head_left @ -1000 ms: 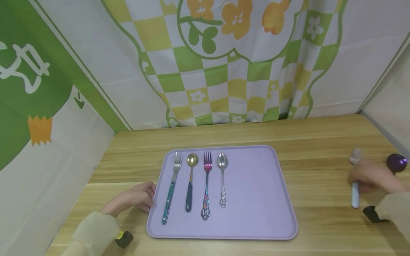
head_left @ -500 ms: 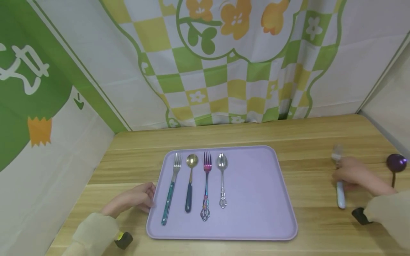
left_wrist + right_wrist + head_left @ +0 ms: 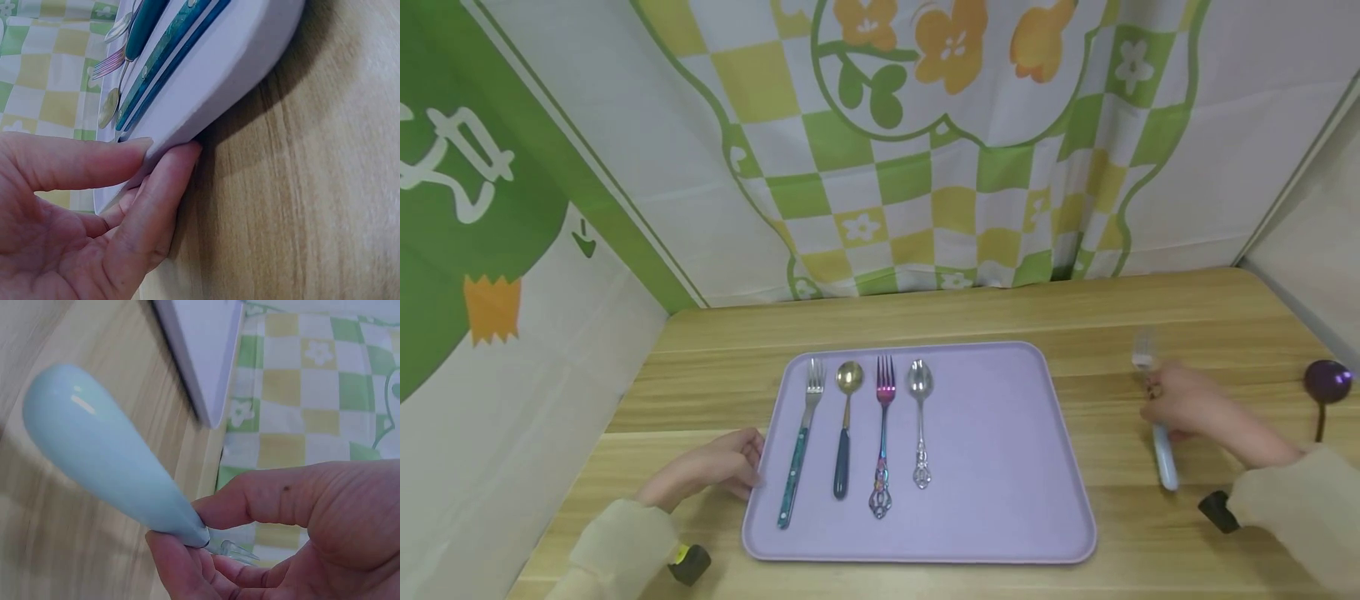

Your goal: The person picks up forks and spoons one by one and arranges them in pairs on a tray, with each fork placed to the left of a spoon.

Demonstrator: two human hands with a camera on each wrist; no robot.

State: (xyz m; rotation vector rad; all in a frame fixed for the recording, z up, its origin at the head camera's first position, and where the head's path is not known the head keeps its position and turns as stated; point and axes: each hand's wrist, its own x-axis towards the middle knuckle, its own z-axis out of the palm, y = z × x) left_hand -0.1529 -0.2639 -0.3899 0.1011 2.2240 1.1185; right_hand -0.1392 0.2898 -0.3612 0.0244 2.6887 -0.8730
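Observation:
My left hand [image 3: 715, 462] is at the left rim of a lilac tray [image 3: 1000, 467], thumb on top and index finger against the outside, pinching its edge [image 3: 187, 128]. On the tray lie, from left, a fork with a teal handle [image 3: 794, 475], a gold spoon with a dark handle [image 3: 842, 458], a rainbow-coloured fork [image 3: 883, 433] and a silver spoon [image 3: 921, 417]. Right of the tray, my right hand [image 3: 1202, 408] pinches a fork [image 3: 1164, 458] by the neck of its light blue handle [image 3: 112, 450], above the table. Motion blurs its tines.
A purple ladle-like spoon [image 3: 1327, 382] lies at the table's right edge, its handle partly hidden by my right sleeve. Behind the wooden table [image 3: 1135, 308] hangs a green and yellow checked curtain [image 3: 917, 183].
My right hand has carried the light blue-handled fork leftward toward the tray, uncovering more of the purple spoon. My left hand and the tray have stayed in place.

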